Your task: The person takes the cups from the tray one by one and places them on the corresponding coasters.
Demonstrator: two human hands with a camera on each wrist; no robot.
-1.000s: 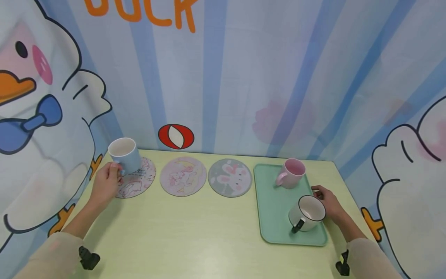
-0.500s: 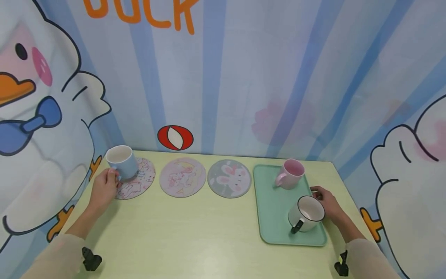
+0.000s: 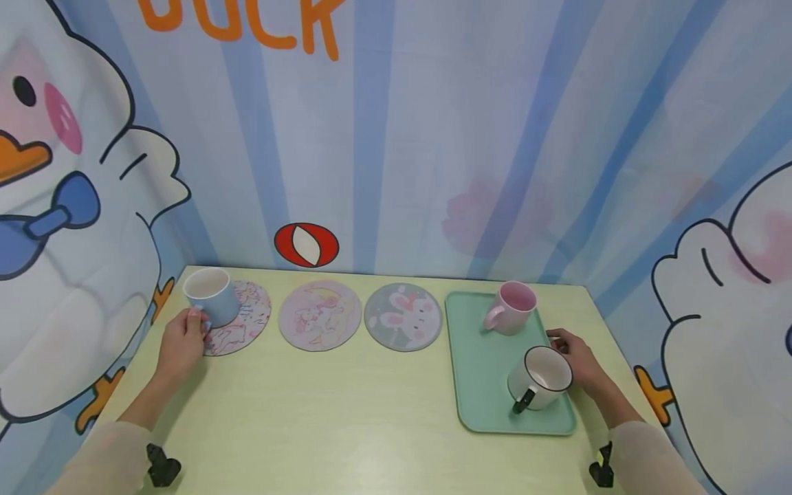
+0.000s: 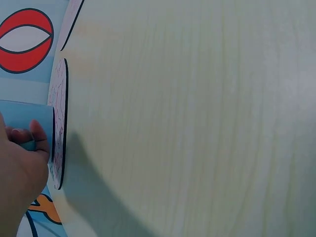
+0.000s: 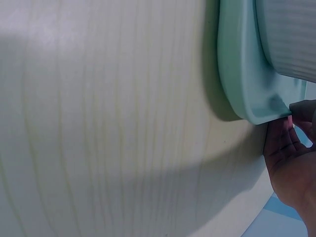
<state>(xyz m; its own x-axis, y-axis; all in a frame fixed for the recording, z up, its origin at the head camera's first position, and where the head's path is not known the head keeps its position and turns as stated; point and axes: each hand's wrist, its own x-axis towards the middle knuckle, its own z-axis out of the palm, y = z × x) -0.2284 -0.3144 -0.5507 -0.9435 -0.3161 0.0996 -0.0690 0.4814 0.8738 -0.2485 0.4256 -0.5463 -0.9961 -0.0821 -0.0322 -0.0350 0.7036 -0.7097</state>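
Note:
My left hand [image 3: 181, 342] grips the handle of a light blue mug [image 3: 214, 302] with a white inside. The mug stands upright over the left part of a round pink patterned coaster [image 3: 250, 323]. In the left wrist view the base of the blue mug [image 4: 29, 116] appears to meet the coaster [image 4: 59, 123]. At the right, my right hand [image 3: 581, 359] pinches the right rim of a green tray [image 3: 479, 385]. A pink mug [image 3: 511, 309] stands at the tray's back. Nearer the front is a white mug [image 3: 540, 378] with black rim and handle.
A pink coaster [image 3: 320, 316] and a grey rabbit coaster [image 3: 403, 317] lie in a row between the left coaster and the tray. The pale yellow table [image 3: 322, 412] ends at a striped blue curtain [image 3: 414, 137] behind.
The blue mug has come down, with my left hand on its handle, to the left coaster. The right hand stays at the tray rim. The view has shifted slightly.

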